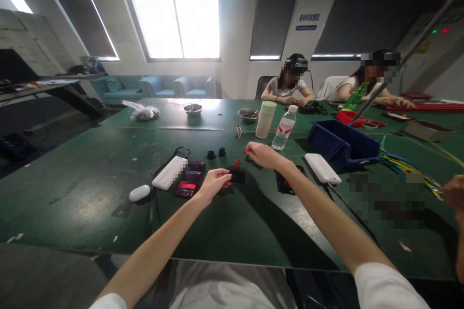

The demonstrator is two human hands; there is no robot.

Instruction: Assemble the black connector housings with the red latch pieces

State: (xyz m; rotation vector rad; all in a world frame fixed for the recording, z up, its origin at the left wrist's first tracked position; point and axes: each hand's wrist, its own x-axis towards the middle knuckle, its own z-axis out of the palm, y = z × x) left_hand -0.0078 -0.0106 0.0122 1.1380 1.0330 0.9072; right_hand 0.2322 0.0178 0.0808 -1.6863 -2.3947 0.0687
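My left hand (pixel 216 180) pinches the left end of a small flat black rectangular piece (pixel 238 176) just above the green table. Further forward and to the right, my right hand (pixel 261 153) has its fingers closed at a small red piece (pixel 245 151). Two more small red pieces (pixel 236 162) lie between the hands. Beyond them stand two small black parts (pixel 216 153). Left of my left hand lies a phone (pixel 190 179) with its screen lit. Under my right forearm is a dark flat object (pixel 285 182), partly hidden.
A white power bank (pixel 169 173) and earbud case (pixel 139 193) lie left; another power bank (pixel 322 169) lies right, near a blue bin (pixel 342 142). A water bottle (pixel 284 128), pale tumbler (pixel 266 119) and metal bowls (pixel 193 109) stand farther back. Two people (pixel 290 82) sit across; another hand (pixel 454 192) shows at right.
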